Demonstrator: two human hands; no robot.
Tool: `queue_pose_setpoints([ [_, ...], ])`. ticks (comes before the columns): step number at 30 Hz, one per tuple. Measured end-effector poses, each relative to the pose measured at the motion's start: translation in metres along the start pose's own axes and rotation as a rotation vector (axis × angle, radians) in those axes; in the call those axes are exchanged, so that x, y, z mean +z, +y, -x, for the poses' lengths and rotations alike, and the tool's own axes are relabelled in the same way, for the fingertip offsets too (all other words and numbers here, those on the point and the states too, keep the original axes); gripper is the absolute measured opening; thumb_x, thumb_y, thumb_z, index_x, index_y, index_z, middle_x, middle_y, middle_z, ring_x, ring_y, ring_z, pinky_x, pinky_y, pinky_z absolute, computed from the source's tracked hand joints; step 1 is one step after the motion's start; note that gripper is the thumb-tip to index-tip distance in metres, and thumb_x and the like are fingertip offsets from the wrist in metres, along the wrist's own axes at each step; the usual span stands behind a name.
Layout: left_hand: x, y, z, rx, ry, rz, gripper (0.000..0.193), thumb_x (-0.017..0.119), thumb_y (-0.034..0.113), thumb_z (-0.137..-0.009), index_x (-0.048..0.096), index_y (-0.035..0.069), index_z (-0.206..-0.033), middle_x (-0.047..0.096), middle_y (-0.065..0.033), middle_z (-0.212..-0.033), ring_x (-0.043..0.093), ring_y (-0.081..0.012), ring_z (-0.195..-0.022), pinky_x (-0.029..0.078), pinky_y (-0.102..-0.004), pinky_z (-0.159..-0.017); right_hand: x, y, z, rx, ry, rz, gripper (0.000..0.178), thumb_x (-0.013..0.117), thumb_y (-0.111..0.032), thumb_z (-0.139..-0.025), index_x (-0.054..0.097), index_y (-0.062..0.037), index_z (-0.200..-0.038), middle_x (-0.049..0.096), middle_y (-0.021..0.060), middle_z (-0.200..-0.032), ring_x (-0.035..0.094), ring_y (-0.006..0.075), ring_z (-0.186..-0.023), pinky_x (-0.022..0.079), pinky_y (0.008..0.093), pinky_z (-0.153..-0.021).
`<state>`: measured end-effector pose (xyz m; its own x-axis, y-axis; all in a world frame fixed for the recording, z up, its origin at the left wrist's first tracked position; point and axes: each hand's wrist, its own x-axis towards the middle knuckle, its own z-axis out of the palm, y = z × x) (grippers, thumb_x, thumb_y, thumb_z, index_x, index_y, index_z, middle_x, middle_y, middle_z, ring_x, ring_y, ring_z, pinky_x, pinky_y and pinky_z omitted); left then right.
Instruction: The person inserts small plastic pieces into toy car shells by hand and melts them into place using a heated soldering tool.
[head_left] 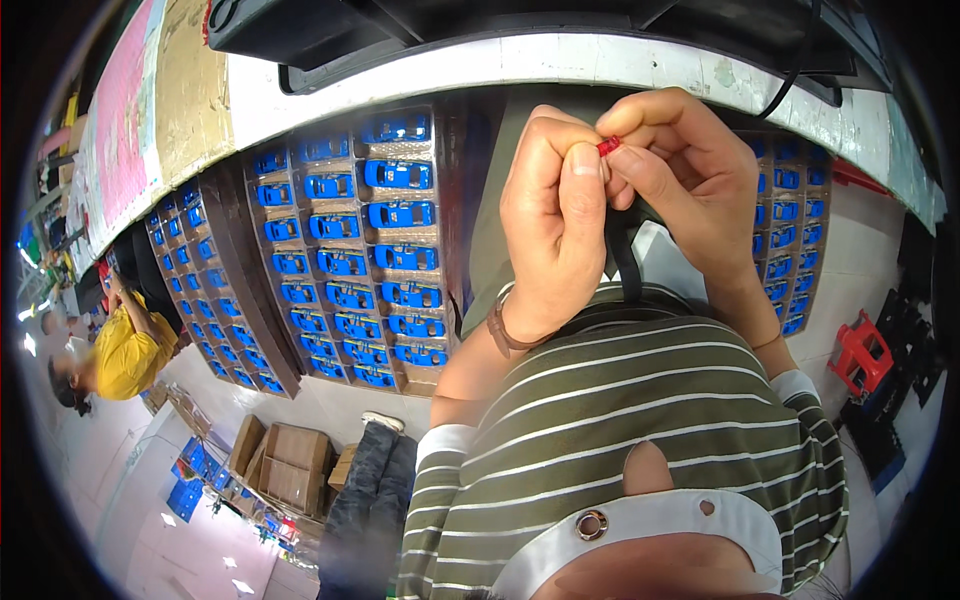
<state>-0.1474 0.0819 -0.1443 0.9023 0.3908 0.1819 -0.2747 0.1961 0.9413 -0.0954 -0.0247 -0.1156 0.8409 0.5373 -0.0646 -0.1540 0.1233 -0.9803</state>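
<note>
Workshop setting, head view: beyond divided boxes point(250, 260) of blue car bodies point(400, 175), white surface point(640, 62). Just off its near edge, small red piece point(608, 146) pinched in both left hand point(560, 220) and right hand point(700, 185), fingers nearly together around it. Work apparently midway: piece not yet set down, remaining steps unclear. Both hands raised, fingertips meeting, thumbs toward the camera.

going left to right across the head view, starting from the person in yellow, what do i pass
person in yellow, middle tray of blue car bodies, left hand, small red piece, right hand, red stool
</note>
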Motion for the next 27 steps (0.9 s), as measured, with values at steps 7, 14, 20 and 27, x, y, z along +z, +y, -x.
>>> queue_pose_setpoints([
  [7, 0.001, 0.000, 0.000, 0.041, -0.004, 0.034, 0.016, 0.042, 0.008, -0.093, 0.046, 0.000, -0.080, 0.043, -0.0036, -0.074, 0.042, -0.0064, -0.058, 0.037, -0.0205, -0.052, 0.000, 0.002, 0.001, -0.073, 0.014, -0.025, 0.013, 0.058, -0.004, -0.085, 0.058, 0.0036, -0.097, 0.061, 0.0067, -0.080, 0.057, 0.0087, -0.069, 0.048, 0.0195, -0.061],
  [14, -0.004, -0.003, 0.003, 0.033, 0.020, -0.103, 0.017, 0.043, 0.008, -0.092, 0.048, 0.000, -0.077, 0.045, -0.0051, -0.072, 0.043, -0.0083, -0.057, 0.037, -0.0221, -0.051, -0.002, 0.005, 0.001, 0.006, -0.006, -0.084, 0.010, 0.059, -0.004, -0.085, 0.058, 0.0038, -0.091, 0.060, 0.0069, -0.073, 0.056, 0.0089, -0.065, 0.048, 0.0203, -0.057],
  [20, -0.007, -0.006, 0.004, 0.092, 0.058, -0.243, 0.008, 0.049, 0.002, -0.084, 0.049, 0.000, -0.076, 0.046, -0.0081, -0.071, 0.044, -0.0140, -0.057, 0.037, -0.0265, -0.050, 0.000, 0.007, 0.002, 0.072, -0.013, -0.109, 0.009, 0.059, -0.004, -0.085, 0.058, 0.0035, -0.089, 0.060, 0.0064, -0.072, 0.056, 0.0084, -0.063, 0.047, 0.0203, -0.055],
  [27, -0.012, -0.004, -0.005, 0.129, -0.025, -0.422, 0.009, 0.050, 0.001, -0.082, 0.049, 0.001, -0.073, 0.046, -0.0091, -0.066, 0.045, -0.0198, -0.055, 0.037, -0.0292, -0.048, 0.004, 0.001, 0.003, 0.076, 0.038, -0.002, 0.009, 0.057, -0.006, -0.086, 0.057, 0.0028, -0.087, 0.058, 0.0042, -0.070, 0.053, 0.0072, -0.061, 0.045, 0.0193, -0.053],
])
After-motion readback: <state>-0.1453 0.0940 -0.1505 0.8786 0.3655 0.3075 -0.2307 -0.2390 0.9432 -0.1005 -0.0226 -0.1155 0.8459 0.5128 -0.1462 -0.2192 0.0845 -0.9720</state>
